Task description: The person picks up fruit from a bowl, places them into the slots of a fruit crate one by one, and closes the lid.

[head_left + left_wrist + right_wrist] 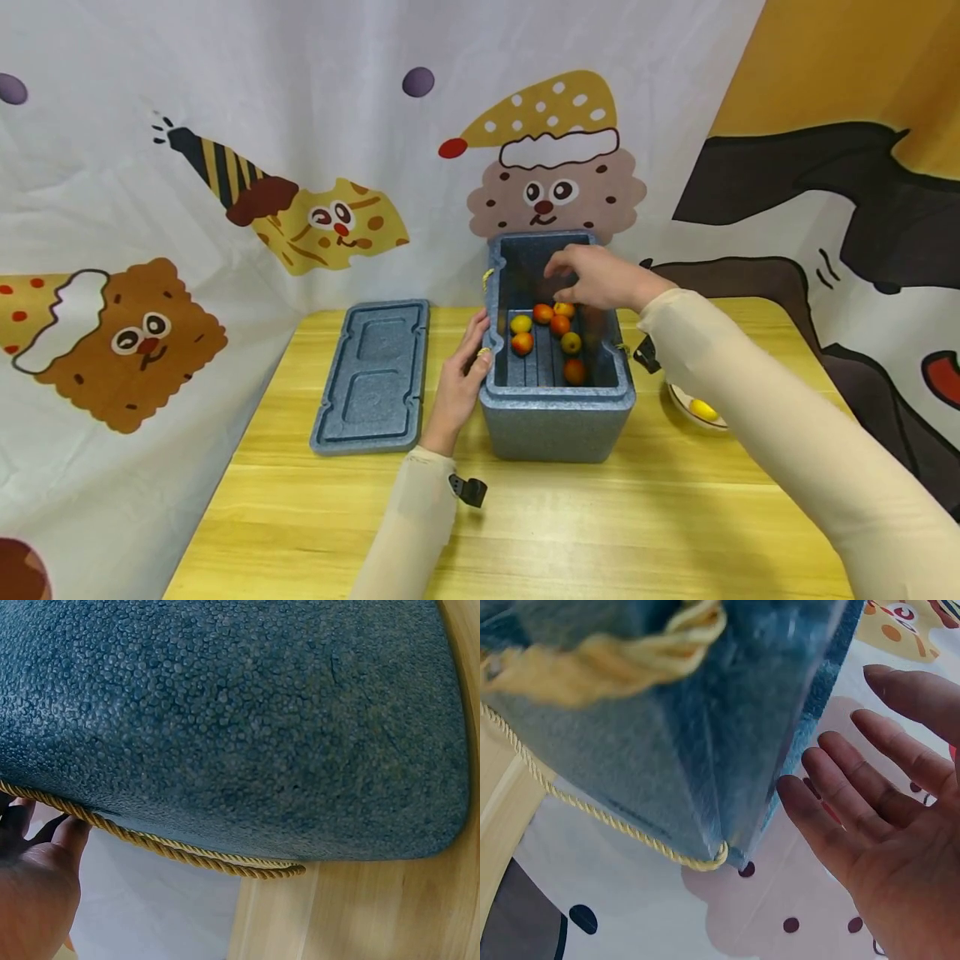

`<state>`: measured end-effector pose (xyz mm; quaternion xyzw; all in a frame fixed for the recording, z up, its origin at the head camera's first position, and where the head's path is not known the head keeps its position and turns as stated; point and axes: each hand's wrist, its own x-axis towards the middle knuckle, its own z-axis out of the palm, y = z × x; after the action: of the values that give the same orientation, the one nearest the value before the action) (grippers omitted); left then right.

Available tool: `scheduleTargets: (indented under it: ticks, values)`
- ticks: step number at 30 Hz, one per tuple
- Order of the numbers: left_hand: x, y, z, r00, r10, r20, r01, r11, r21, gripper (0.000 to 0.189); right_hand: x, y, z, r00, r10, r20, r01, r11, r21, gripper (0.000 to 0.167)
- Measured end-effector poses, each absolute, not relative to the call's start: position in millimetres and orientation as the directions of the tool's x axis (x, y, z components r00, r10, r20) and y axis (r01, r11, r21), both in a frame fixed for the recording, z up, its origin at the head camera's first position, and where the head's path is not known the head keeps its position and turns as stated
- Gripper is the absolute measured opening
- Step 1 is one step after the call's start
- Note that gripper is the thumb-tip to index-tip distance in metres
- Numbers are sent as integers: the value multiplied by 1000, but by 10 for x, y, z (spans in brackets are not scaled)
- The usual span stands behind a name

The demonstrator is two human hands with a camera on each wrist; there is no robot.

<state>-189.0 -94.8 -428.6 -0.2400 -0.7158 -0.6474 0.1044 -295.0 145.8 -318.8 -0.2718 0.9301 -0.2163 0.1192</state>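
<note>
A blue-grey foam box (557, 432) with yellow rope handles stands lidless on the table. Inside it lie several small fruits in red, orange and yellow, among them a reddish one (574, 372) and a yellow one (521, 323). My left hand (459, 375) rests against the box's left side, fingers along the upper edge, close to the rope handle (187, 856). Over the box's opening hangs my right hand (600, 277), palm down in the head view. The right wrist view shows its fingers (832, 780) spread and loosely bent, with nothing held.
The box's lid (371, 375) lies flat on the table to the left. To the right, partly behind my right sleeve, a bowl (684, 403) holds a yellow fruit (703, 409). A cartoon-printed cloth (337, 100) hangs right behind the table (555, 525).
</note>
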Motion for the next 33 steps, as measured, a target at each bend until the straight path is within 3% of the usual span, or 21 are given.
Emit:
scheduleTargets:
  ticks: [21, 33]
  values:
    - [-1882, -943, -4288, -860, 208, 466, 483, 39, 875, 49, -2653, 2067, -2934, -899, -431, 79, -379, 673, -635, 35]
    - [-1893, -943, -4313, -855, 204, 477, 489, 9, 872, 48, -2307, 2502, -3145, -931, -339, 138, -353, 734, -580, 34]
